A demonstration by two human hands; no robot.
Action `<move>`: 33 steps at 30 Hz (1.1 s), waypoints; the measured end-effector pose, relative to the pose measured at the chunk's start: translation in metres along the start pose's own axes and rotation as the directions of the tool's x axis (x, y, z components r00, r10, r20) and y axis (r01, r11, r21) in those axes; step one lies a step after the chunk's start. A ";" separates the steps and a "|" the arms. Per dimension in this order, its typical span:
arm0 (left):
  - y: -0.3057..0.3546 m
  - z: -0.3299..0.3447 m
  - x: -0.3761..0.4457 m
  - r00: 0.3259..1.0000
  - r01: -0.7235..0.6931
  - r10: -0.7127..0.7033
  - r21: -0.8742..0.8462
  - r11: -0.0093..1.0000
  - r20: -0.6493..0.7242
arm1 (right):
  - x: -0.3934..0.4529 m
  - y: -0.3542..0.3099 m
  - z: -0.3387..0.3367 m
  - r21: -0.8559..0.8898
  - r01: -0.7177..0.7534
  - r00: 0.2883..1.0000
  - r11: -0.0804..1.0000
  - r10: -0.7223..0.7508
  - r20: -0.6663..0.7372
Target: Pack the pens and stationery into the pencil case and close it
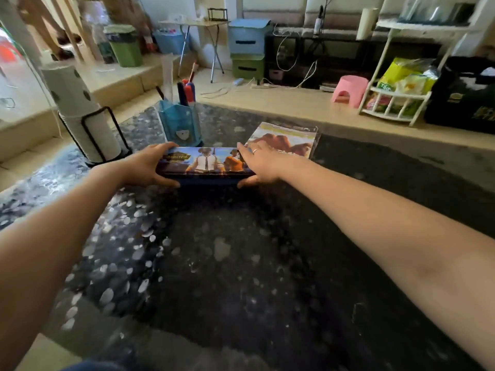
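A long box-shaped pencil case [205,164] with printed game figures on its lid lies on the dark speckled table [227,263], lid down. My left hand [150,166] grips its left end, fingers over the top and thumb at the front. My right hand [261,164], with a ring on one finger, grips the right end the same way. Behind the case stands a blue pen holder [180,123] with several pens [186,93] sticking out of it.
A notebook with a picture cover [286,139] lies just behind my right hand. A stack of paper cups in a black wire stand [83,113] is at the left. A pink stool [349,89] and a white rack [396,95] are on the floor beyond.
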State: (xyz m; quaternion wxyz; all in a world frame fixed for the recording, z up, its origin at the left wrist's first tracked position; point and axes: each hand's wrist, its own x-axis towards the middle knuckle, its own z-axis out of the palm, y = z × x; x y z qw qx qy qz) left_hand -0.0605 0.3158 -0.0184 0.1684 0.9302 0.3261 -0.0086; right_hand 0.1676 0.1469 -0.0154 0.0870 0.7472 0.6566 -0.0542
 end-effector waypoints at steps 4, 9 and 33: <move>-0.045 -0.004 0.023 0.995 0.048 -0.049 -0.009 0.999 -0.090 | 0.071 -0.011 -0.018 -0.060 0.055 0.998 0.997 -0.055 -0.004; -0.076 0.003 0.037 0.986 0.123 -0.119 0.023 0.992 -0.117 | 0.129 -0.017 -0.023 -0.084 0.062 0.993 0.995 -0.053 0.101; -0.006 -0.007 0.011 0.917 0.388 -0.398 0.209 0.898 0.007 | 0.068 -0.058 -0.011 -0.277 -0.179 0.978 0.944 0.142 -0.151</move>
